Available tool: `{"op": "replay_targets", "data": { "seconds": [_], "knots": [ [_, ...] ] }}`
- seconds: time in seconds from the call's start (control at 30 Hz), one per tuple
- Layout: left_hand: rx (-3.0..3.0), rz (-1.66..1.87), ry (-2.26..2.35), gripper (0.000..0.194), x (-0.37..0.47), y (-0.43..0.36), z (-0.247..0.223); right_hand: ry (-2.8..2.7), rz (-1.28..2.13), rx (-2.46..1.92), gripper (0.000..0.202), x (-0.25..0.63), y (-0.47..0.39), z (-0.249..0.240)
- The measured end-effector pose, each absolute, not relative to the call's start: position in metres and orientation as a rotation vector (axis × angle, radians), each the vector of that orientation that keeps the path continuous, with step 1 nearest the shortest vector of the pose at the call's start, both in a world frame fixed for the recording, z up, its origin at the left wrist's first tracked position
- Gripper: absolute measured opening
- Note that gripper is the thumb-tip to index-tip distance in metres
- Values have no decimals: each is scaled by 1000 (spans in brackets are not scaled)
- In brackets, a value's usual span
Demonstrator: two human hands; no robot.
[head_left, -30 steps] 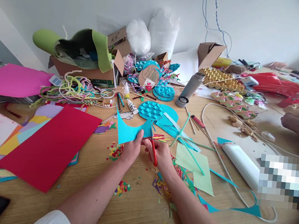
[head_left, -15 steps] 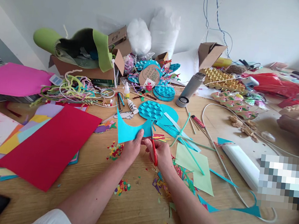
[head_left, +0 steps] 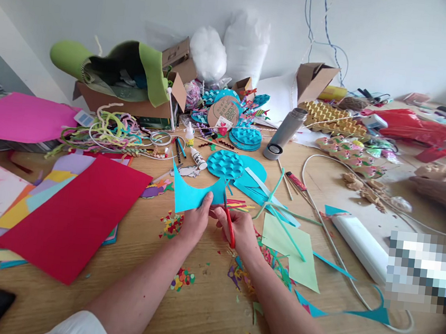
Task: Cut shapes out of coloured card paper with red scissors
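Grip of the left hand (head_left: 197,217) is clamped on a blue paper offcut (head_left: 190,199), its thumb laid on top, while red-handled scissors (head_left: 231,230) are held in the closed fingers of the right hand (head_left: 243,230). Over the last second almost nothing is changed: the offcut, with its scooped upper edge, is kept above the wooden surface (head_left: 132,269), and the scissor blades are kept at its right end. From this, little or no progress in the cutting is judged to have been made; whether the blades are parted cannot be told. Just beyond the offcut, a blue honeycomb-textured disc (head_left: 225,164) is laid down. As for writing, green lettering is carried by a brown cardboard disc (head_left: 221,113), but no word can be read with certainty. Dark print is borne by a white glue bottle (head_left: 199,159) and a yellow label by a smaller bottle (head_left: 189,136), both too small to be made out. No brand can be identified.
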State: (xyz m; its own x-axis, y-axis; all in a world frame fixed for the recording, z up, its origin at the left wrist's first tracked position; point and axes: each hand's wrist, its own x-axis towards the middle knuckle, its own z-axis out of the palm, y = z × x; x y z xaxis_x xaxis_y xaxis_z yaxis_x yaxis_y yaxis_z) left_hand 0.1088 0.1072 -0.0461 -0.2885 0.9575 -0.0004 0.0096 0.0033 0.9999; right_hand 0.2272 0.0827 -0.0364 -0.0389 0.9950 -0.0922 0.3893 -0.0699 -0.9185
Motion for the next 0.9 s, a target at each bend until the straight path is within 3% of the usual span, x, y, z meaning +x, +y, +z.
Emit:
{"op": "replay_targets", "data": {
  "seconds": [0.9],
  "knots": [
    [1201,1241,1490,32,110,103,-56,-1417,1122,-1545,55,228,84,-40]
  ]
}}
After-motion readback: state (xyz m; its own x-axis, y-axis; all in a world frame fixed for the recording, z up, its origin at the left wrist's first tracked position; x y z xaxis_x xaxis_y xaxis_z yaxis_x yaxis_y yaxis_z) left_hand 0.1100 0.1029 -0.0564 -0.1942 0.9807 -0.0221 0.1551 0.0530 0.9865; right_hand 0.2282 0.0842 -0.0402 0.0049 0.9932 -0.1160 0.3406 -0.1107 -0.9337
